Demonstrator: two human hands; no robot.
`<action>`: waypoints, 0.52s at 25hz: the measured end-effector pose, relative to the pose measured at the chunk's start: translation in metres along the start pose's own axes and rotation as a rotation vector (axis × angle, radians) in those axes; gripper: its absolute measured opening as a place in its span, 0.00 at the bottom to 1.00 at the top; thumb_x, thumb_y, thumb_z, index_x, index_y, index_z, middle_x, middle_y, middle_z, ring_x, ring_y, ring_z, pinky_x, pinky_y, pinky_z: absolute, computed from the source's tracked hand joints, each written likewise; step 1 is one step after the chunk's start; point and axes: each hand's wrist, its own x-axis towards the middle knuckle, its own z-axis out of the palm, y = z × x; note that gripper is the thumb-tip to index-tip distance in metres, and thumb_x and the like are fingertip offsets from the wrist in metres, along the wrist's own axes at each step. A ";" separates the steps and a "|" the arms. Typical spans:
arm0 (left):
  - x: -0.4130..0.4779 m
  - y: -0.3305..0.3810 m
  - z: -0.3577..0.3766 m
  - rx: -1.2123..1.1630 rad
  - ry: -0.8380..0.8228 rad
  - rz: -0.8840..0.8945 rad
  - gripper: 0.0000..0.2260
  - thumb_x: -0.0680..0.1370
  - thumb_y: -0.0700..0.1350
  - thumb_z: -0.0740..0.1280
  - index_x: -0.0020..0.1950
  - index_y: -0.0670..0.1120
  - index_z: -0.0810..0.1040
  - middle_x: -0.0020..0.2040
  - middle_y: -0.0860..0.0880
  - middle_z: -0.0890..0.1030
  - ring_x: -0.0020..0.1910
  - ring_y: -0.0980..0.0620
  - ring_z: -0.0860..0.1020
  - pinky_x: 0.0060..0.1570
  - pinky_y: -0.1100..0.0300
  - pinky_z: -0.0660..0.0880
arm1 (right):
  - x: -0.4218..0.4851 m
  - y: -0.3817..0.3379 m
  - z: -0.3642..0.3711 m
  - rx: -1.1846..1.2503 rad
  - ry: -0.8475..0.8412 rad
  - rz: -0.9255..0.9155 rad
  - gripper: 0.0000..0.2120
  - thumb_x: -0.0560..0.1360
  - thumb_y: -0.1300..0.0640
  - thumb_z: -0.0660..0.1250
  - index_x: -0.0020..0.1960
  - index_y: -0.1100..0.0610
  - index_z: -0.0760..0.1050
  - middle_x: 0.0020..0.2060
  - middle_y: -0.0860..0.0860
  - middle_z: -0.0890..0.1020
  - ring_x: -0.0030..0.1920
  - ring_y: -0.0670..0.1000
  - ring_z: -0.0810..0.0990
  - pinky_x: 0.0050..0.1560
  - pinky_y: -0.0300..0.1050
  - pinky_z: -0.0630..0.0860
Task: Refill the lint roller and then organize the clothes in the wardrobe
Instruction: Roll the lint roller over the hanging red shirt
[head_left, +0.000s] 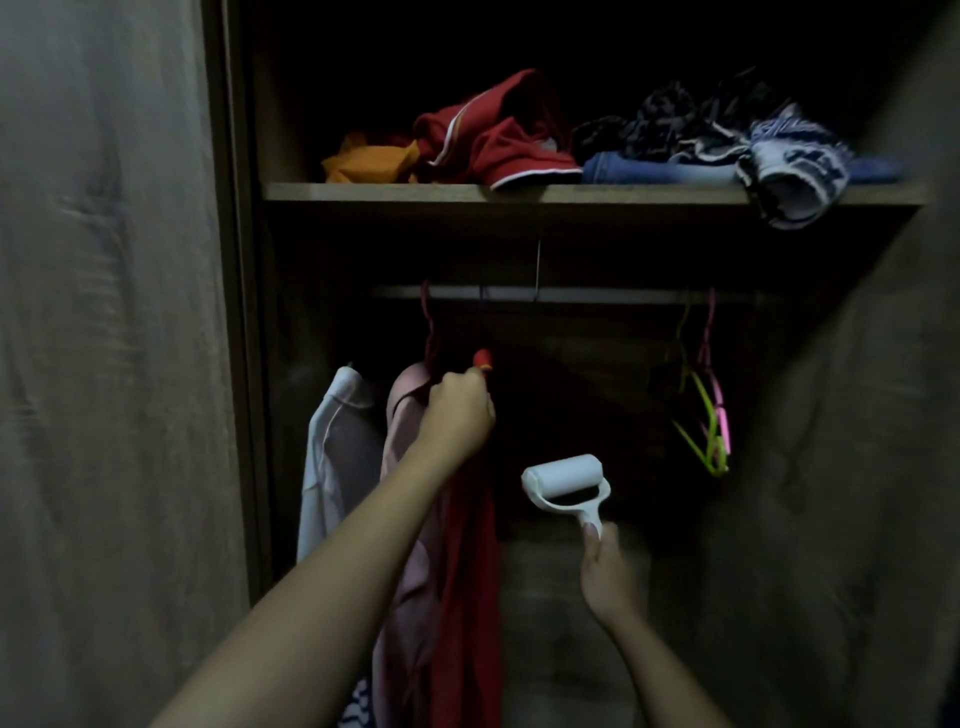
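Under the wardrobe shelf (395, 192), light very dim. Left hand (460, 408) is raised, fingers curled tight round the top of a hanging red garment (470, 571). A small red tip shows just above the fist; hanger or cloth, cannot tell. The red garment hangs below the rail (597, 295), touching a pink garment (402, 519) on its left. A white garment (337, 457) hangs further left, just beside the pink one. Right hand (608, 571) sits lower, apart from the red garment, gripping the handle of the lint roller (566, 480) with thumb and curled fingers. The roller's white drum is uppermost, tilted, held in open air before the dark interior, touching no cloth. Far right on the rail: bare hangers (709, 415), green and pink, bunched together. On the shelf, a loose heap: orange cloth (369, 163) at left, a crumpled red top with white trim (493, 135), folded jeans (654, 169), and a blue-and-white patterned cloth (795, 171) drooping over the shelf's front edge. Wood-grain door panel (104, 364) at left.
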 end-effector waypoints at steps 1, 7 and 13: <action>0.000 0.006 0.004 -0.018 -0.009 0.006 0.10 0.78 0.41 0.58 0.56 0.37 0.73 0.51 0.34 0.79 0.52 0.33 0.77 0.48 0.46 0.72 | 0.000 -0.003 -0.004 -0.003 0.018 -0.003 0.11 0.81 0.51 0.50 0.48 0.58 0.64 0.40 0.57 0.75 0.46 0.60 0.76 0.42 0.48 0.65; -0.009 0.022 0.012 -0.043 -0.115 -0.013 0.18 0.77 0.44 0.61 0.64 0.36 0.67 0.59 0.35 0.75 0.58 0.35 0.74 0.54 0.47 0.71 | -0.013 -0.010 -0.018 -0.039 0.082 0.055 0.10 0.81 0.51 0.50 0.47 0.57 0.63 0.41 0.58 0.75 0.43 0.59 0.74 0.40 0.47 0.63; -0.056 0.020 0.031 -0.227 0.147 0.134 0.26 0.79 0.42 0.58 0.74 0.34 0.56 0.73 0.35 0.62 0.73 0.39 0.60 0.71 0.51 0.58 | -0.047 -0.002 -0.026 -0.217 0.189 0.154 0.15 0.80 0.46 0.48 0.51 0.57 0.65 0.51 0.60 0.78 0.52 0.63 0.77 0.45 0.51 0.68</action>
